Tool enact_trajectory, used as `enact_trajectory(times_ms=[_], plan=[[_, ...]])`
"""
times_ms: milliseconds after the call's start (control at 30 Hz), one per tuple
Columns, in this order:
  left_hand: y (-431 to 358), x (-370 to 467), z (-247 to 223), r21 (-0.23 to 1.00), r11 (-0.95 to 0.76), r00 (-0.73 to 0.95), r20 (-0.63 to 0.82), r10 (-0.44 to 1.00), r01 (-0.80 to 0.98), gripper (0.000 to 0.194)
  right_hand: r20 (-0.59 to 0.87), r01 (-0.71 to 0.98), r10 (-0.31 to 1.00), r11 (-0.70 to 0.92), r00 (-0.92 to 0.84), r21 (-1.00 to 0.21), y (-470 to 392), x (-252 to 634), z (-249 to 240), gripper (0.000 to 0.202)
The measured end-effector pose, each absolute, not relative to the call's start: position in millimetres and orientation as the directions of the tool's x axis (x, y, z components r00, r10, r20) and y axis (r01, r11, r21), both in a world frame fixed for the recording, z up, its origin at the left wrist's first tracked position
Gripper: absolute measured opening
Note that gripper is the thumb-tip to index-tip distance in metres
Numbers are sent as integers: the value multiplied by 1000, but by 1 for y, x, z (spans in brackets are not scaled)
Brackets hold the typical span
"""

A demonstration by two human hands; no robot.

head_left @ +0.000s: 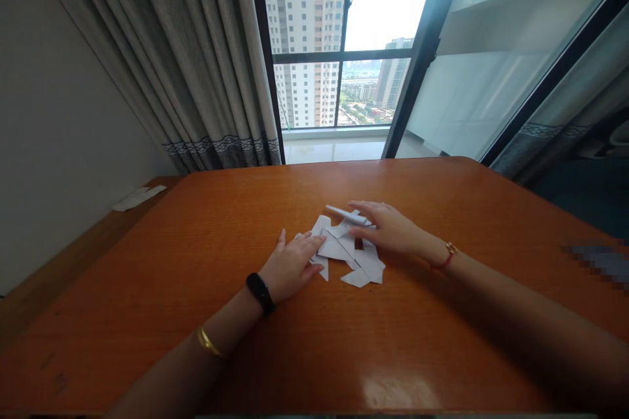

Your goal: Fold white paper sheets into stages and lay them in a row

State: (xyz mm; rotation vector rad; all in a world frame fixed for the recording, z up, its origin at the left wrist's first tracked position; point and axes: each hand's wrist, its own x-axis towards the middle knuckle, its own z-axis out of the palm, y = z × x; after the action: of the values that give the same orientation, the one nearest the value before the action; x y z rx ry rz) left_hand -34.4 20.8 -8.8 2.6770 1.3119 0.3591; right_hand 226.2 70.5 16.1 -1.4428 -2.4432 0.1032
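Note:
Cut pieces of white paper (337, 247) lie in a loose, overlapping heap on the wooden table. My left hand (293, 265) rests flat on the heap's left side, its fingers stretched out and spread. On the right side, my right hand (390, 228) has its thumb and fingers around some of the paper pieces. One piece (344, 213) there is tilted up, its edge showing between thumb and fingers. How firmly these are gripped is hard to see. A few angular pieces (358, 277) stick out at the heap's near edge.
The glossy orange-brown table (221, 216) spans the view. Folded white papers (139, 198) lie on a ledge at the left by the wall. A blurred grey patch (599, 262) is at the right edge. Beyond are grey curtains (196, 65) and a window (339, 55).

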Motion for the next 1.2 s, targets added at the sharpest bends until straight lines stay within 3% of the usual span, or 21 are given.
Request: enact_trajectory(times_ms=[100, 233, 400, 567, 667, 833, 900, 1033, 1100, 1200], plan=[[21, -33, -8, 240, -617, 579, 213, 787, 750, 40, 269, 815, 832, 541, -484, -209, 33, 220, 7, 75], [21, -30, -6, 199, -647, 582, 302, 755, 736, 23, 271, 807, 833, 543, -483, -232, 16, 209, -5, 71], [22, -40, -3, 218, -631, 472, 496, 729, 745, 22, 300, 771, 818, 568, -491, -287, 26, 212, -6, 31], [28, -58, 3, 277, -573, 258, 687, 680, 772, 20, 383, 779, 846, 508, -372, -367, 29, 227, 2, 23], [31, -59, 6, 301, -560, 277, 634, 722, 772, 20, 387, 841, 874, 428, -293, -331, 29, 234, 6, 20], [33, -53, 4, 444, -511, 250, 523, 815, 736, 37, 288, 898, 931, 311, -223, -310, 29, 233, -1, 36], [33, -53, 0, 461, -470, 251, 458, 853, 753, 45, 283, 862, 928, 341, -243, -376, 30, 225, -7, 39], [31, -51, -9, 473, -518, 449, 259, 855, 713, 80, 307, 614, 858, 511, -412, -602, 28, 204, -13, 39], [29, -48, -13, 504, -548, 508, 229, 830, 667, 89, 353, 520, 825, 556, -442, -648, 26, 199, -13, 43], [29, -43, -14, 560, -565, 495, 290, 819, 607, 63, 413, 576, 809, 587, -417, -569, 24, 197, -11, 46]])
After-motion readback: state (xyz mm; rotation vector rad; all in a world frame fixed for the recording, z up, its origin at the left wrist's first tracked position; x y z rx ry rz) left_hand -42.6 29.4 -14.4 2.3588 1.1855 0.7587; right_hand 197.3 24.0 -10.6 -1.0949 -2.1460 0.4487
